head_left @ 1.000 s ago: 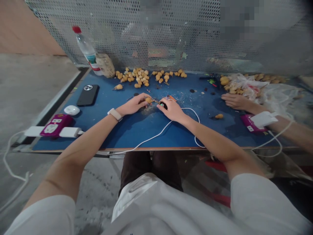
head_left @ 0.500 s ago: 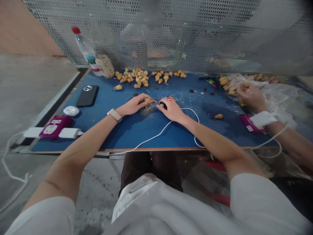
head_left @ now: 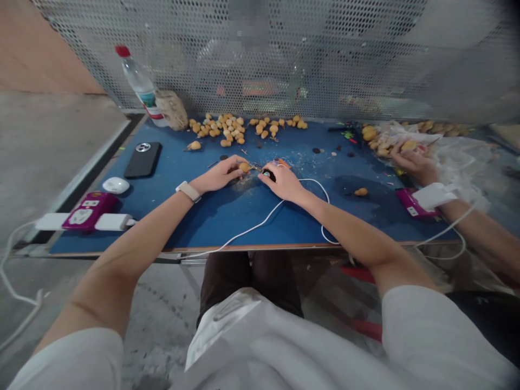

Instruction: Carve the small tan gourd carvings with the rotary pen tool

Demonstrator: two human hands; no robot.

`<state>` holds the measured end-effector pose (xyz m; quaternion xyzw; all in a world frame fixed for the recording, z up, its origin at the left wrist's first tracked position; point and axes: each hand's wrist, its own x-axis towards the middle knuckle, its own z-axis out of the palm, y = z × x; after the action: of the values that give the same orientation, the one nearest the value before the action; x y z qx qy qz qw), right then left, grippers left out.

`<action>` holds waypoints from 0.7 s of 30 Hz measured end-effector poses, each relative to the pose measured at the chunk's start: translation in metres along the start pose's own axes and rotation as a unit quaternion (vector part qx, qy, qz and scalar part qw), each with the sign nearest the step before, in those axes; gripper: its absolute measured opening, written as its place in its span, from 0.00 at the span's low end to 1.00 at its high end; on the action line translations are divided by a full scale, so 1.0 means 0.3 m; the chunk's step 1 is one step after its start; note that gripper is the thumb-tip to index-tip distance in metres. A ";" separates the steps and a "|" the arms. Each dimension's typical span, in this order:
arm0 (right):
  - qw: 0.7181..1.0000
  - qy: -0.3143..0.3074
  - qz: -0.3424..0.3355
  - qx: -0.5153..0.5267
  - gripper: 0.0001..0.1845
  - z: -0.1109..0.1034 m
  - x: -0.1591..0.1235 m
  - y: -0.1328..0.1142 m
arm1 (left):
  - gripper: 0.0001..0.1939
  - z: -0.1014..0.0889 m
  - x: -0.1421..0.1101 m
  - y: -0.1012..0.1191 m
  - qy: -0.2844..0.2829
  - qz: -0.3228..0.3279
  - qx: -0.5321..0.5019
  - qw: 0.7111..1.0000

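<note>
White cable (head_left: 264, 219) is routed beneath the right hand (head_left: 283, 181), whose grip is closed on a dark object (head_left: 268, 175); near centre frame, a gourd (head_left: 244, 167) is clasped in the left hand (head_left: 221, 174); upper centre, more gourds (head_left: 229, 129) are strewn across the desk (head_left: 219, 222).

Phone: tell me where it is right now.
In the head view, the phone lies on the table's left side, just beyond the white case.

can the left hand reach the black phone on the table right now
Probably yes: only bare blue tabletop shows between the left hand and the black phone. The hand is busy with a small gourd, though, so it would likely have to let go first.
</note>
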<state>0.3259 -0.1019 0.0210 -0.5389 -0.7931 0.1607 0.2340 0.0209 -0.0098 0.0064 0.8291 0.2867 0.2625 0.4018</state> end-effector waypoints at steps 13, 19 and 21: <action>1.000 -0.007 0.006 0.001 0.21 -0.002 -0.001 -0.004 | 0.21 0.000 -0.001 -0.008 -0.004 -0.003 -0.008 1.000; 1.000 -0.002 0.008 0.005 0.19 0.002 0.002 0.004 | 0.19 0.001 -0.002 -0.012 -0.010 -0.002 -0.009 1.000; 1.000 -0.002 0.005 0.004 0.19 0.003 0.003 0.005 | 0.19 0.000 -0.002 -0.015 -0.011 0.004 -0.011 1.000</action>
<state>0.3263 -0.1006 0.0196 -0.5415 -0.7902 0.1667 0.2337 0.0194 -0.0079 0.0027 0.8286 0.2758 0.2587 0.4128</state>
